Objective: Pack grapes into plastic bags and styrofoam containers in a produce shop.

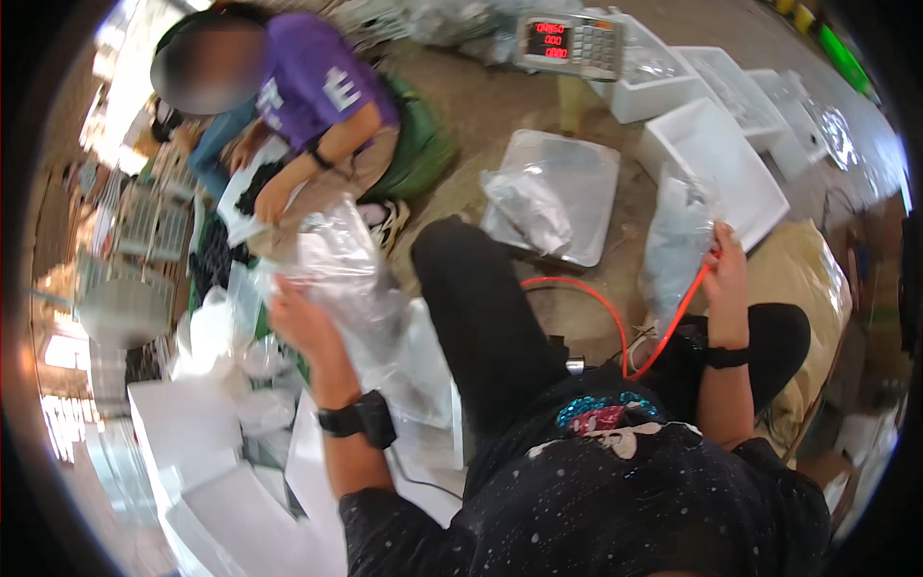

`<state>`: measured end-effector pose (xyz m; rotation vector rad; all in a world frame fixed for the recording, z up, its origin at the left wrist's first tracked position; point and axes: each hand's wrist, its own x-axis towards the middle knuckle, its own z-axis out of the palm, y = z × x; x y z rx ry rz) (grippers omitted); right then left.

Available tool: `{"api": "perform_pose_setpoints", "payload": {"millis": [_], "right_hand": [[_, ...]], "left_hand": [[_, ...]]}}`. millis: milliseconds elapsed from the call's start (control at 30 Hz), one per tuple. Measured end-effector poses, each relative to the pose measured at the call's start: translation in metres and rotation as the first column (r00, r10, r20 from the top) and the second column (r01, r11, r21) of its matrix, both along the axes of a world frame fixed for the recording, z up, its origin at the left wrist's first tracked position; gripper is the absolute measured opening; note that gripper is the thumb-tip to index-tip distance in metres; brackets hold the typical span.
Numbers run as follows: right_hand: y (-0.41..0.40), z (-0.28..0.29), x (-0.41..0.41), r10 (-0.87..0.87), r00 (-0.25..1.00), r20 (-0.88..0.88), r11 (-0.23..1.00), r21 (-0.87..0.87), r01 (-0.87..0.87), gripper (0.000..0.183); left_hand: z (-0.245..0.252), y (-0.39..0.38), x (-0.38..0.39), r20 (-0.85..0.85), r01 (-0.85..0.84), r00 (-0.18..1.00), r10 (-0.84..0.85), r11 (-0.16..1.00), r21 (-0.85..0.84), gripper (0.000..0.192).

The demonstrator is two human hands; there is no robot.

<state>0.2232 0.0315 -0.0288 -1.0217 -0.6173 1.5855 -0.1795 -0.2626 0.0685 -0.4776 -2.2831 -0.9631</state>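
My left hand (306,321), slightly blurred, grips the edge of a clear plastic bag (346,267). The bag hangs to the right of that hand, down beside my left knee. In my right hand (725,270) is a red-orange hose (674,324), which runs down to my lap and curves away to the left. A filled clear plastic bag (674,249) stands just left of my right fingers. Whether they also pinch its top, I cannot tell.
Ahead lies a platform scale (595,173) bearing a filled bag (530,209), with its lit display (570,45) behind. White foam boxes (728,162) stand at right, more (187,440) at lower left. A co-worker (324,79) sits front left, handling dark material in a white container (245,191).
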Motion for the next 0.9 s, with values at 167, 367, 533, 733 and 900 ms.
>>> {"api": "perform_pose_setpoints", "payload": {"millis": [167, 367, 533, 733, 900], "right_hand": [[-0.003, 0.012, 0.005, -0.082, 0.997, -0.008, 0.997, -0.004, 0.082, 0.016], [-0.001, 0.019, 0.014, -0.148, 0.989, -0.015, 0.989, 0.009, 0.149, 0.012], [0.004, 0.019, 0.019, -0.14, 0.989, -0.038, 0.99, -0.016, 0.139, 0.013], [0.011, 0.017, 0.017, -0.174, 0.984, -0.043, 0.983, -0.064, 0.172, 0.015], [0.014, 0.017, 0.02, -0.198, 0.979, -0.052, 0.978, -0.077, 0.194, 0.014]], "left_hand": [[0.117, 0.092, 0.025, -0.035, 0.346, 0.935, -0.353, 0.885, 0.312, 0.04], [0.12, 0.196, 0.04, 0.093, 0.581, 0.739, -0.667, 0.701, 0.414, 0.035], [0.032, 0.276, 0.046, 0.321, 0.626, 0.591, -0.74, 0.672, 0.396, 0.041], [-0.108, 0.36, 0.098, 0.552, 0.313, 0.393, -0.735, 0.672, 0.671, 0.039], [-0.151, 0.394, 0.132, 0.687, -0.042, 0.19, -0.702, 0.693, 0.72, 0.028]]}}
